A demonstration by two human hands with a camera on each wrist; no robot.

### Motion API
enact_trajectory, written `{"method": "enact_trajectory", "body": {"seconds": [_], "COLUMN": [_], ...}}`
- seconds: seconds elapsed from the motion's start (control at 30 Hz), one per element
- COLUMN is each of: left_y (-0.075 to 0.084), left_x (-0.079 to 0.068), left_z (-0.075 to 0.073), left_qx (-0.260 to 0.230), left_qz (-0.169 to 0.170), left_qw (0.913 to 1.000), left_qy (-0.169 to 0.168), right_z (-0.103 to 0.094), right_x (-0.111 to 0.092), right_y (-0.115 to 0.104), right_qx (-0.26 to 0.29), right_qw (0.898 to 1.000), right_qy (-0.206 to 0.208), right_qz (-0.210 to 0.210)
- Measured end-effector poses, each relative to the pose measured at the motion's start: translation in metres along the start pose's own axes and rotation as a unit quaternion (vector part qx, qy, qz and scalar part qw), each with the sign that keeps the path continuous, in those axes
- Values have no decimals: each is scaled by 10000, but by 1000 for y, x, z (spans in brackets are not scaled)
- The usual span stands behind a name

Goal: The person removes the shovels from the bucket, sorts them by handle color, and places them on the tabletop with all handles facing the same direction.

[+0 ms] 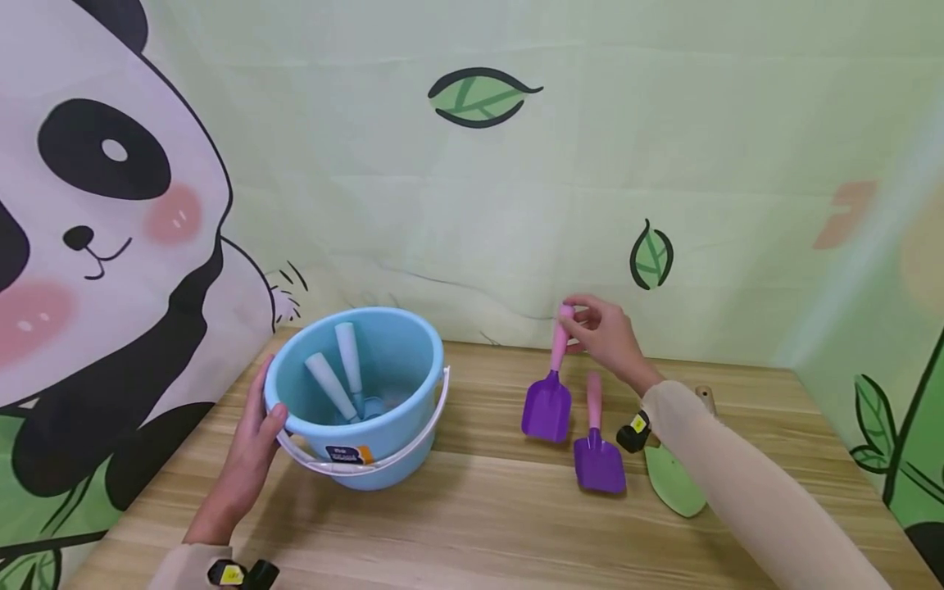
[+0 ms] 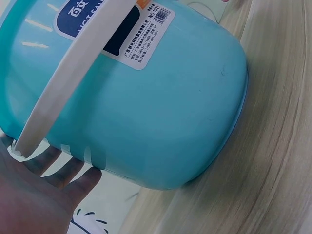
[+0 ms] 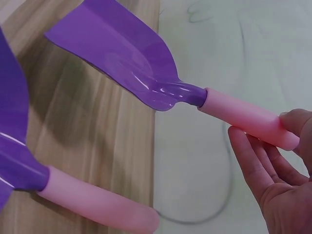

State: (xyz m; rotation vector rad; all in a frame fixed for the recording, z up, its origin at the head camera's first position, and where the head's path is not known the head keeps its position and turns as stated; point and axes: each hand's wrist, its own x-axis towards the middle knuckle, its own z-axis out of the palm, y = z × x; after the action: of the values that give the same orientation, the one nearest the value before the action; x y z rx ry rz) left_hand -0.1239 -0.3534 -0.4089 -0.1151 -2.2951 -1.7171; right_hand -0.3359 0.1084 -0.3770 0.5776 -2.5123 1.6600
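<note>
My right hand [image 1: 606, 336] pinches the pink handle of a toy shovel [image 1: 547, 408] near its end, with thumb and fingertips. The purple blade hangs downward, and in the right wrist view a shadow falls on the wood below it. At the left, my left hand [image 1: 249, 451] holds the side of a light blue bucket [image 1: 391, 467], thumb by the rim and fingers along the outer wall. Inside the bucket lean two tools with pale blue handles [image 1: 329, 385]; their lower ends are partly hidden. The bucket's white carrying handle [image 1: 376, 465] hangs down its front.
A second purple shovel [image 1: 599, 465] with a pink handle lies on the wooden table [image 1: 487, 524], right of the held one. Beside it is a green trowel [image 1: 674, 483], partly covered by my right forearm. A panda-print cloth [image 1: 354, 197] rises behind the table.
</note>
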Motion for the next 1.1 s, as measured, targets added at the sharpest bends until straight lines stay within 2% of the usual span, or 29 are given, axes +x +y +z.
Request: {"method": "enact_trajectory", "body": {"seconds": [0.2,0.37,0.63,1.1], "left_y": [-1,0,0,3], "left_x": [0,-1,0,-2], "left_z": [-1,-1,-1,0], "left_qx": [-22,-7,3,-8], "left_qz": [-18,-22,-15,-29], "left_qw": [10000,10000,10000,10000], "left_qy": [-4,3,35,61], "right_z": [2,5,12,17], "right_x": [-3,-7,-13,-17], "right_y": [6,10,20,31], "right_qx": [34,304,337,408], "right_qw": [9999,9988,9969,9933], "right_qy": [-49,-224,-520,-631], "right_qz": [123,317,489,873]}}
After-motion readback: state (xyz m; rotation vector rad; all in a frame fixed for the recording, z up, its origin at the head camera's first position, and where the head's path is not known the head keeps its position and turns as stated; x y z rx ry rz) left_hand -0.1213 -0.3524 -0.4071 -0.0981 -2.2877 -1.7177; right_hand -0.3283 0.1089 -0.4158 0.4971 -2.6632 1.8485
